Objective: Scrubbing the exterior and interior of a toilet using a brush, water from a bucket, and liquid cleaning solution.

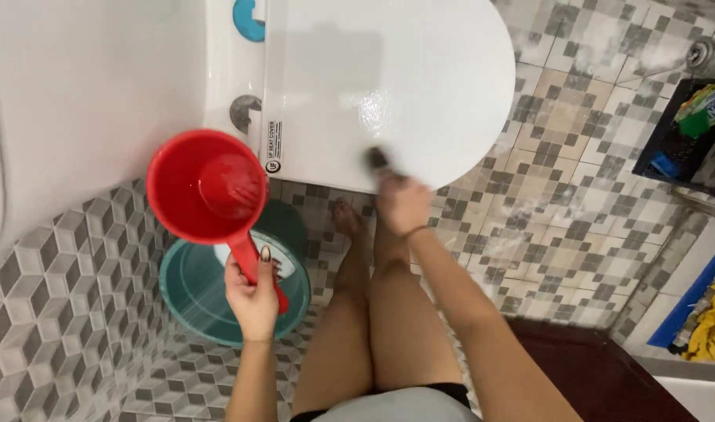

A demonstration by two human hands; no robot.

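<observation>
Red plastic scoop (pixel 205 186), light and stiff, I grip by its handle in left hand (pixel 252 295); right hand (pixel 403 202) presses a dark scrubber (pixel 378 160) (blurred) on the wet, slippery lid (pixel 388 78).

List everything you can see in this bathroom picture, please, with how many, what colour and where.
Round red plastic dipper with handle: one, red, held up at left, above the basin.
Round teal plastic basin: one, teal, on the floor below the dipper.
Closed white toilet lid: one, white, wet, top centre.
Small dark scrubber: one, dark, blurred, on the lid's near edge.
Patterned floor tiles: many, grey and beige, wet and soapy at right.
Black crate of supplies: one, black, far right.
Yellow cloth: one, yellow, lower right corner.
Left hand: grips the dipper's handle.
Right hand: presses the scrubber on the lid.
Bare legs: two, bottom centre.
</observation>
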